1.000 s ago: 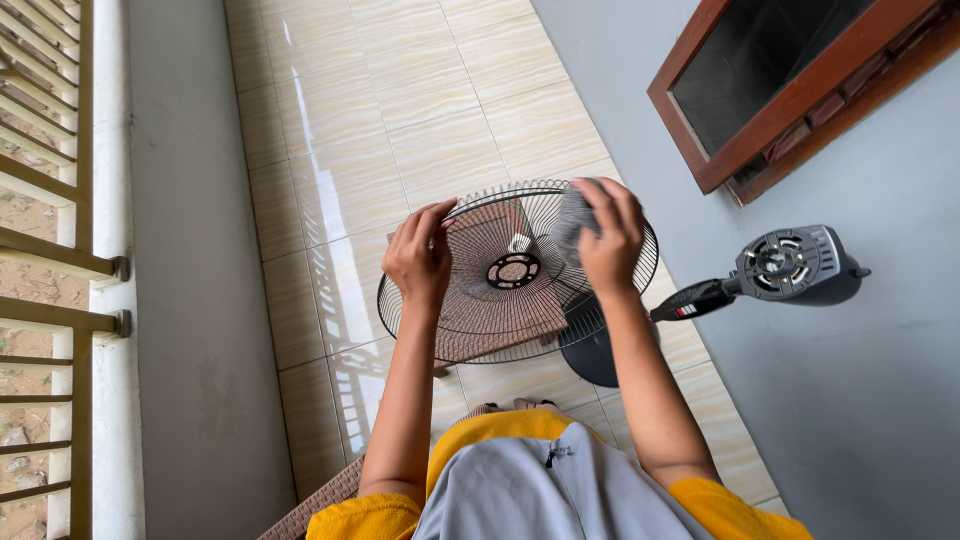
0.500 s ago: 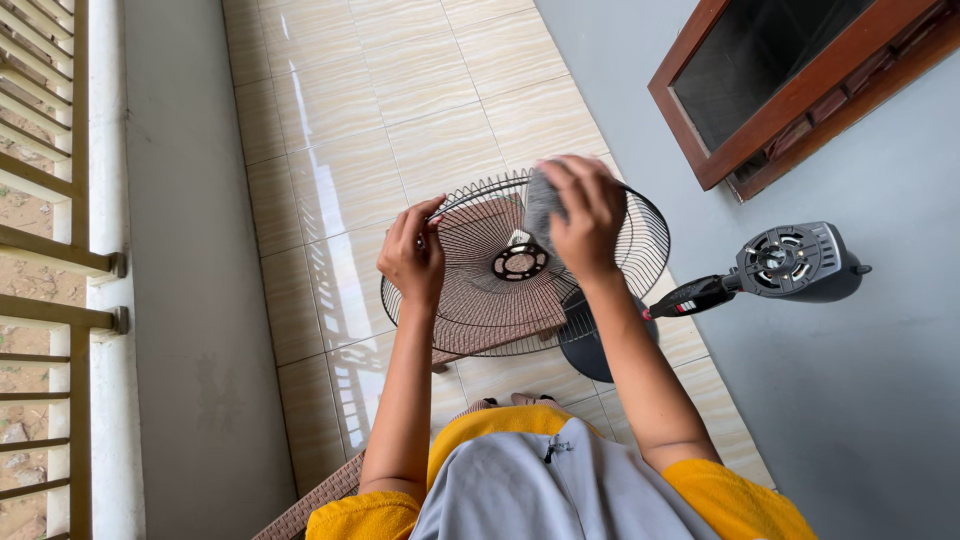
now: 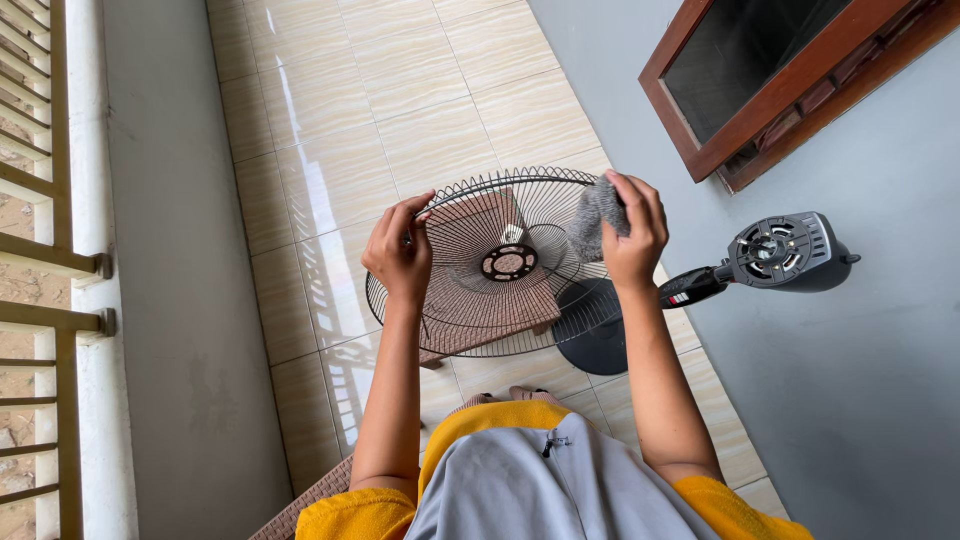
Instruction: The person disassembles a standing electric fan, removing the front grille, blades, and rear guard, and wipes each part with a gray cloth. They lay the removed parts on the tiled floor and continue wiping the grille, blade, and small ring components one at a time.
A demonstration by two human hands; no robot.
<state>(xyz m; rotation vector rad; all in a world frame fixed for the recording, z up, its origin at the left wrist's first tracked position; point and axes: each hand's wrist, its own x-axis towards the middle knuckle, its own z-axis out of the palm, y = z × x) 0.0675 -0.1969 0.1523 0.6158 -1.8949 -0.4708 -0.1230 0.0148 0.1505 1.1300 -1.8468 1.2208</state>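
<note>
A round black wire fan guard [image 3: 505,262] is held up in front of me over the tiled floor. My left hand [image 3: 400,252] grips its left rim. My right hand [image 3: 632,228] is closed on a grey cloth [image 3: 594,215], which it presses against the guard's upper right rim. Through the wires I see a brown woven stool [image 3: 487,300] below.
A fan stand with a dark round base [image 3: 595,335] and its bare motor head [image 3: 785,252] stands by the grey wall at right. A brown-framed window [image 3: 780,75] is above it. A ledge with a railing [image 3: 55,260] runs along the left.
My right hand with the cloth moved from the guard's centre-top out to the upper right rim. The guard tilted slightly. My left hand kept its grip.
</note>
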